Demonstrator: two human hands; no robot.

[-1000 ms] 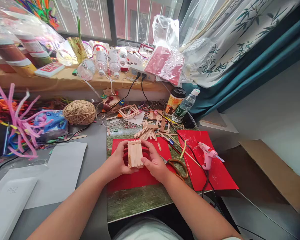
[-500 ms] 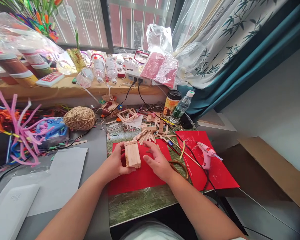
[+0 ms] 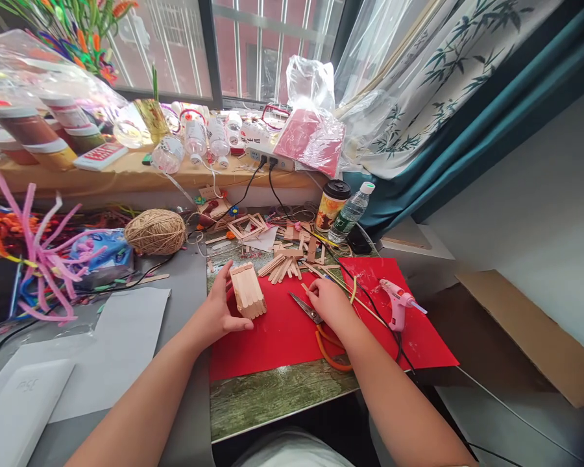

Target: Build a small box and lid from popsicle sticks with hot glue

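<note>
A small box of craft sticks (image 3: 249,290), its rounded stick ends showing along the near edge, is at the left of a red sheet (image 3: 277,347). My left hand (image 3: 217,311) curves around its left side, fingers stretched out and thumb apart in front of it. Across the sheet, my right hand (image 3: 327,299) has its fingertips pinched on a short piece of craft stick (image 3: 305,287). Scissors with orange handles (image 3: 327,355) lie beneath and beside that hand, blades pointing up-left toward the box. Part of one handle is hidden by the right hand.
Loose craft sticks (image 3: 281,264) lie beyond the sheet. A pink glue gun (image 3: 398,303) rests on a second red sheet (image 3: 421,344), its cord trailing. A paper cup (image 3: 331,204) and water bottle (image 3: 353,213) stand behind. Twine (image 3: 156,231) and pipe cleaners (image 3: 41,259) are left.
The stick box has shifted slightly left and down with my left hand, and its near end now shows. My right hand moved right, away from the box, and closed; the scissors moved left.
</note>
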